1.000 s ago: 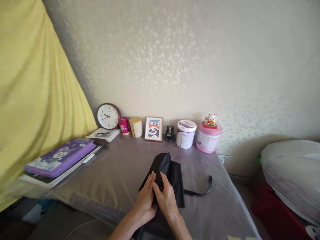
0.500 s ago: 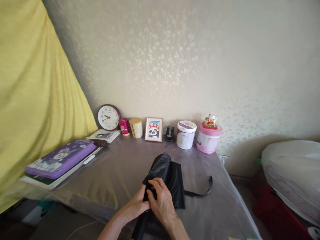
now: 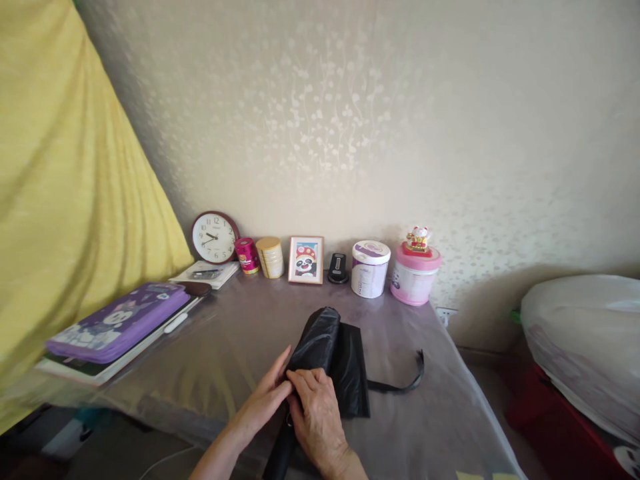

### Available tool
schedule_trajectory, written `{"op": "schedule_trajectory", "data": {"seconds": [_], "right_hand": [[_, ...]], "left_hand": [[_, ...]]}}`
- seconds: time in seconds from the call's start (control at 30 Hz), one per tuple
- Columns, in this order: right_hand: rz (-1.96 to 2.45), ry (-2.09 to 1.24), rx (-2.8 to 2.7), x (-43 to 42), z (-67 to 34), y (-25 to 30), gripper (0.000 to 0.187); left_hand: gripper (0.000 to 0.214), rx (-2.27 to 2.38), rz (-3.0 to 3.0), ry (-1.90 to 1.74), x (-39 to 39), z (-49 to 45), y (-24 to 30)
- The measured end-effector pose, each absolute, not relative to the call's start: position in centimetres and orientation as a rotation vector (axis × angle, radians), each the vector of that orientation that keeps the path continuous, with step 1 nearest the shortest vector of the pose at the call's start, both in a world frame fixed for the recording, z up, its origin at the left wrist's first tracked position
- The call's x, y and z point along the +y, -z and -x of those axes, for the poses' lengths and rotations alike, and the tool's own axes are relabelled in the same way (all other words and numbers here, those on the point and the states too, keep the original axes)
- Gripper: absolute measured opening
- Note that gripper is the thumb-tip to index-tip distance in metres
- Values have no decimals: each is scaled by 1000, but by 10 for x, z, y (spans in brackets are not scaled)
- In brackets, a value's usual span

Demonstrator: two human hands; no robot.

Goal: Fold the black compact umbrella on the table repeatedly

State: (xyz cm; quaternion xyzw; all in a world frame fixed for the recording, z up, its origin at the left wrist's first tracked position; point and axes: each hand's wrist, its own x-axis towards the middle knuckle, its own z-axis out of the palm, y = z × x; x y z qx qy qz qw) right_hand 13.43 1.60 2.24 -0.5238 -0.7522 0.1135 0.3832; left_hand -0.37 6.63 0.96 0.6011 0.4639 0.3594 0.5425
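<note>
Of the two hands, the left hand (image 3: 263, 395) lies open against one black umbrella, it seems (image 3: 320, 347), and the right hand (image 3: 317, 417) grips its folds, near on the table (image 3: 225, 353), one strap (image 3: 400, 381) trailing right

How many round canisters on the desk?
4, in a row along the wall: a small magenta can right of the clock, a cream-and-gold one next to it, a white-and-purple tub, and a pink tub furthest right. None looks hidden.
</note>
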Motion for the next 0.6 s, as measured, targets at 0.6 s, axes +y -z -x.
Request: {"op": "schedule_trajectory", "data": {"seconds": [0.6], "right_hand": [[1384, -93, -1852, 18, -134, 1, 57]], "left_hand": [[53, 1317, -1436, -1099, 66, 0, -16]]}}
